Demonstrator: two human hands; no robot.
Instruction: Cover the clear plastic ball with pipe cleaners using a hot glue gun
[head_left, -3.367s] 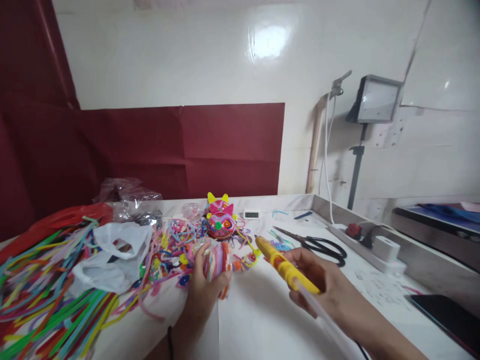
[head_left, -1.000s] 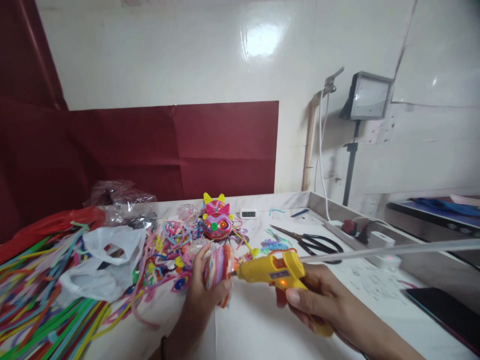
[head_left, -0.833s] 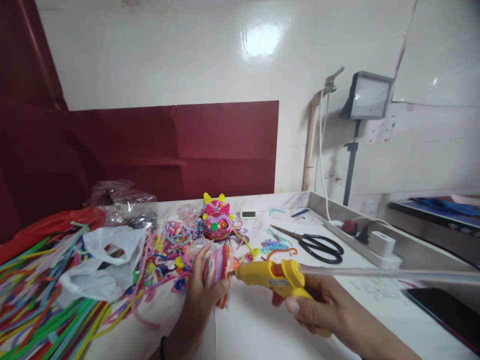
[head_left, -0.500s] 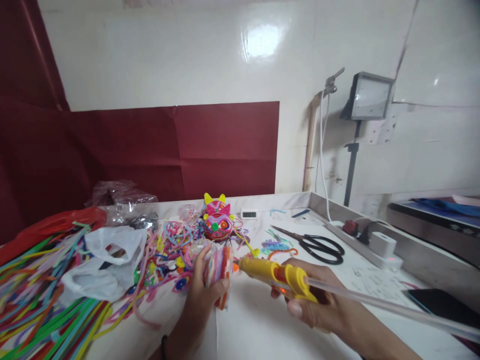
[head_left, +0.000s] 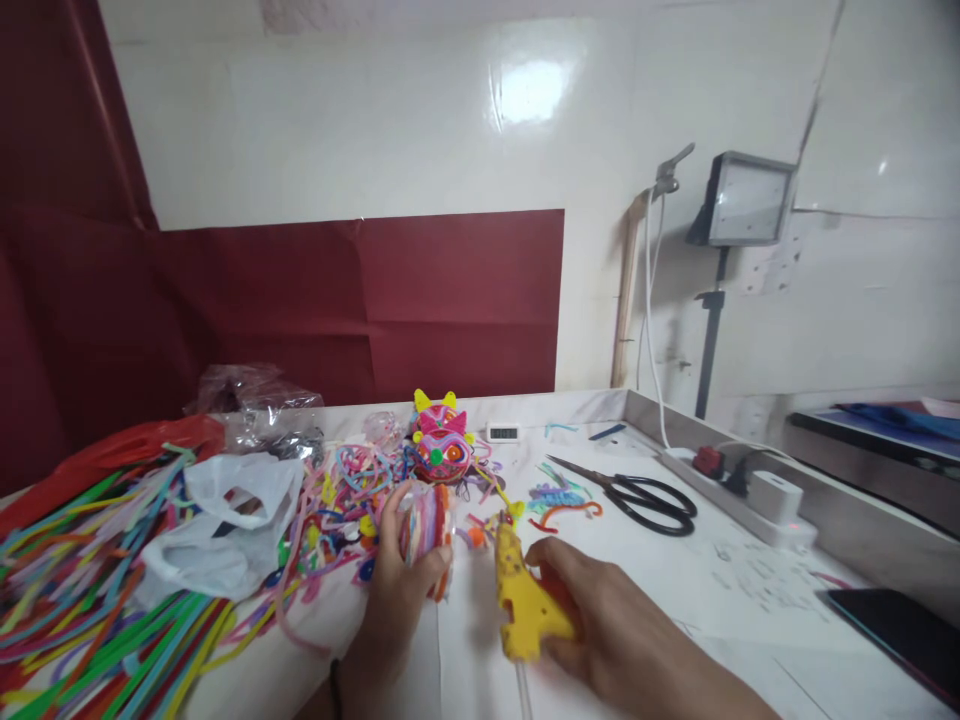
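Observation:
My left hand [head_left: 396,590] is closed around a rounded craft piece [head_left: 424,528] wrapped in pink, white, purple and orange fuzzy stripes. My right hand [head_left: 611,620] grips a yellow glue gun [head_left: 521,598], its nozzle pointing away from me over the table and apart from the craft piece. A clear glue stick [head_left: 523,692] runs out of its rear end. Just beyond the left hand stands a colourful animal-face figure [head_left: 442,452] with yellow ears and a green nose.
Black-handled scissors [head_left: 645,502] lie to the right, near a power strip [head_left: 780,532] and a dark phone [head_left: 892,630]. A small digital clock [head_left: 502,433] stands at the back. Loose pipe cleaners [head_left: 120,640] and a white plastic bag [head_left: 217,560] cover the left side.
The glue gun has turned from pointing left at the craft piece to pointing forward, and its nozzle has moved off the piece. My left hand still holds the piece.

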